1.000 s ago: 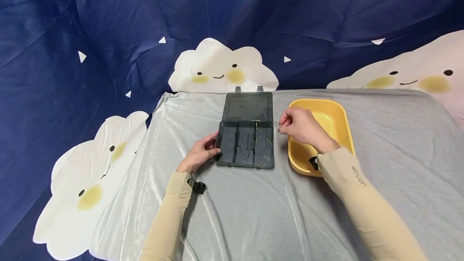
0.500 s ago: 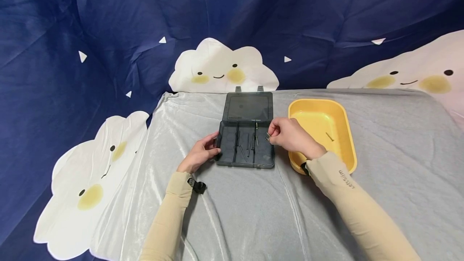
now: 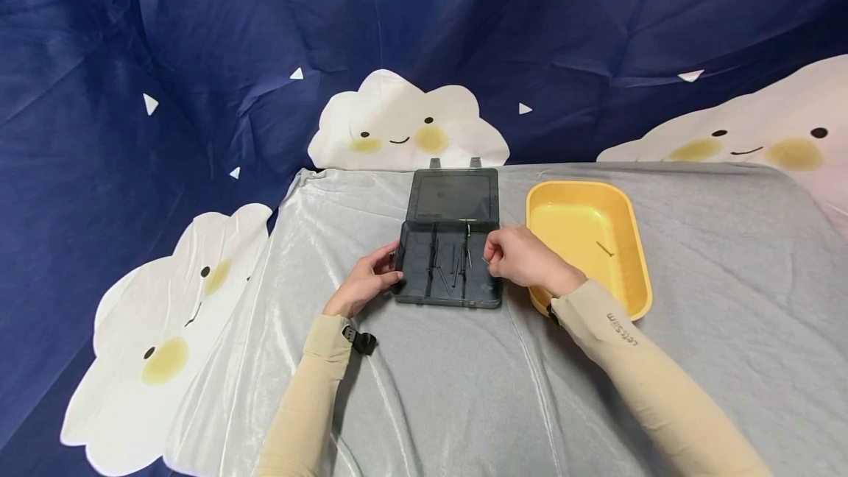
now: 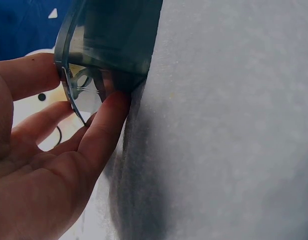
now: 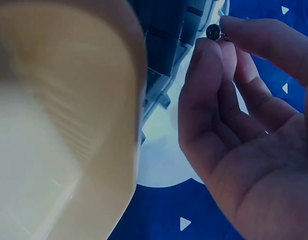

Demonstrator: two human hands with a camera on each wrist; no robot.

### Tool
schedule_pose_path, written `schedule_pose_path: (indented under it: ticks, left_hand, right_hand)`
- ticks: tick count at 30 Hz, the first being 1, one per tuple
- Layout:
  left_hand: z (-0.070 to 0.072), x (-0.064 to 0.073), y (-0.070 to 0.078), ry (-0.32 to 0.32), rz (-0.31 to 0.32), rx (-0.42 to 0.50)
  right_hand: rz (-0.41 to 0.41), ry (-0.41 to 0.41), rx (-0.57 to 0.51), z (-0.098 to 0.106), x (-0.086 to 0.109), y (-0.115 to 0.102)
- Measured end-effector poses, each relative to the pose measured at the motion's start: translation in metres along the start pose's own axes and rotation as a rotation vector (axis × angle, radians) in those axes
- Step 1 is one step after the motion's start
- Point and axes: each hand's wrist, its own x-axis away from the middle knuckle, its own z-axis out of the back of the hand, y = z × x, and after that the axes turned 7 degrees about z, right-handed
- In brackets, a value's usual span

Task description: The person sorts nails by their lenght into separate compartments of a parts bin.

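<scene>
A dark translucent organizer box point(image 3: 414, 260) lies with its lid point(image 3: 453, 194) folded back. My left hand point(image 3: 363, 284) grips its left side; in the left wrist view, fingers and thumb hold the box wall point(image 4: 106, 60). Over the right compartment, my right hand point(image 3: 525, 260) pinches a screw point(image 5: 213, 32) between thumb and fingertips. Only the round head and a bit of shank show in the right wrist view. Several dark screws point(image 3: 454, 260) lie in the middle compartment. Brass-coloured screws point(image 3: 469, 229) are along the left side of the right compartment. My right hand covers part of that compartment.
Right of the box stands a yellow tray point(image 3: 638, 241) with a screw point(image 3: 606, 249) on its floor. Grey cloth point(image 3: 457, 381) covers the table. Behind hangs a blue curtain point(image 3: 265, 13) with clouds.
My right hand has moved left from beside the tray to over the box's right compartment, then slightly lower. This uncovers the screw in the tray. My left hand stays on the box.
</scene>
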Motion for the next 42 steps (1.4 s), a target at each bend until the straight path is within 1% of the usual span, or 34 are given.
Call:
schedule_pose_path:
  ticks: [3, 9, 13, 17, 25, 35, 42]
  left_hand:
    - [0.001, -0.004, -0.004, 0.003, 0.005, 0.002]
    - [0.004, -0.016, -0.018, 0.022, -0.006, 0.003]
    - [0.004, -0.017, -0.021, 0.035, -0.020, -0.017]
    - [0.004, -0.017, -0.021, 0.042, -0.018, -0.025]
    - [0.002, -0.015, -0.019, 0.041, -0.018, -0.022]
    - [0.002, -0.015, -0.019, 0.047, -0.015, -0.009]
    - [0.002, -0.014, -0.019, 0.044, -0.016, -0.017]
  right_hand:
    - [0.004, -0.025, 0.013, -0.002, 0.000, 0.000]
    - [0.024, -0.045, 0.035, -0.004, -0.001, -0.001]
    - [0.032, -0.052, 0.025, -0.005, -0.001, -0.001]
    - [0.042, -0.049, 0.016, -0.005, -0.001, 0.000]
    - [0.051, -0.005, -0.009, 0.003, 0.000, 0.002]
    - [0.004, 0.038, -0.031, 0.020, 0.004, 0.005]
    - [-0.021, 0.091, -0.017, 0.033, 0.007, 0.011]
